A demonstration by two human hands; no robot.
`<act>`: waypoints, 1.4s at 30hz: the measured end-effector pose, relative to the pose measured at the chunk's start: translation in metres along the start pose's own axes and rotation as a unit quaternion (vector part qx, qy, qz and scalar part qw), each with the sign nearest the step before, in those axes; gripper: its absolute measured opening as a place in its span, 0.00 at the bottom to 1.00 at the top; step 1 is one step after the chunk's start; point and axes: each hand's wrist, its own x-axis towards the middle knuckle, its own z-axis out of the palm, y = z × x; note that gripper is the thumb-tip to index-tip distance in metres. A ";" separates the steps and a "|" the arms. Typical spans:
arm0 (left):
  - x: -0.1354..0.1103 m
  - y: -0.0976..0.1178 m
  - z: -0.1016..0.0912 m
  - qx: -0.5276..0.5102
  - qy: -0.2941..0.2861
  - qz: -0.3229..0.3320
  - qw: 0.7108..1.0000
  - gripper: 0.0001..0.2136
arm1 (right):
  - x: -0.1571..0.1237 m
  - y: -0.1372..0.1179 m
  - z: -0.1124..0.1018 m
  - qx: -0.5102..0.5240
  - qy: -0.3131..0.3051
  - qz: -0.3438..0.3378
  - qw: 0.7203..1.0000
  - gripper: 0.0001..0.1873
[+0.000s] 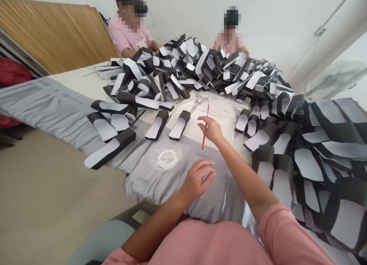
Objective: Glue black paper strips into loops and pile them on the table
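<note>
1. The landmark is the white round patch (168,158) on the grey cloth (189,152) that covers the near part of the counter (83,74).
2. The right hand (213,129) is to the right of the patch and farther away from the wearer; its fingers are closed around a thin red stick (204,137).
3. That red stick, the tool in use, stands right of the patch, its pale tip pointing away from the wearer, beyond the patch.
4. The left hand (196,181) is nearer the wearer than the patch and to its right; its fingers are loosely bent, with a gap between thumb and forefinger.
5. Just beyond the patch lie two black-and-white pieces (179,126), side by side and apart from each other.
6. Left of the patch, a long piece (110,149) lies slantwise, its rounded end reaching past the counter's edge; a few more pieces sit behind it.
7. Well beyond the patch rises a big heap (200,64) of similar pieces, and two people in pink tops, one (129,35) to the left and another (230,41) to the right, sit behind it.
8. Far right of the patch, overlapping rows (308,163) of pieces spread toward the wearer.
</note>
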 end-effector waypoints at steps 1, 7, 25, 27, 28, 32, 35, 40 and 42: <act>0.000 -0.001 0.000 -0.002 0.001 -0.001 1.000 0.05 | -0.002 -0.004 0.014 -0.015 0.006 -0.013 1.000 0.22; 0.001 0.009 -0.004 -0.019 -0.011 -0.024 0.999 0.05 | -0.009 0.020 0.065 0.131 0.200 0.024 0.971 0.22; 0.325 -0.189 -0.135 0.592 -0.257 -0.087 0.759 0.23 | -0.011 0.044 0.076 0.439 0.351 0.165 0.811 0.26; 0.339 -0.213 -0.134 0.611 -0.254 -0.100 0.743 0.24 | -0.010 0.045 0.077 0.448 0.358 0.171 0.801 0.26; 0.343 -0.223 -0.134 0.617 -0.251 -0.109 0.738 0.24 | -0.009 0.045 0.077 0.452 0.362 0.174 0.797 0.25; 0.352 -0.254 -0.138 0.630 -0.237 -0.123 0.729 0.22 | -0.009 0.043 0.076 0.457 0.365 0.179 0.791 0.25; 0.354 -0.265 -0.145 0.627 -0.247 -0.105 0.732 0.22 | -0.010 0.042 0.075 0.456 0.360 0.183 0.793 0.25; 0.360 -0.267 -0.154 0.589 -0.268 -0.063 0.759 0.19 | -0.010 0.042 0.073 0.452 0.362 0.181 0.795 0.25; 0.365 -0.263 -0.153 0.578 -0.265 -0.069 0.768 0.14 | -0.010 0.042 0.073 0.447 0.369 0.174 0.796 0.24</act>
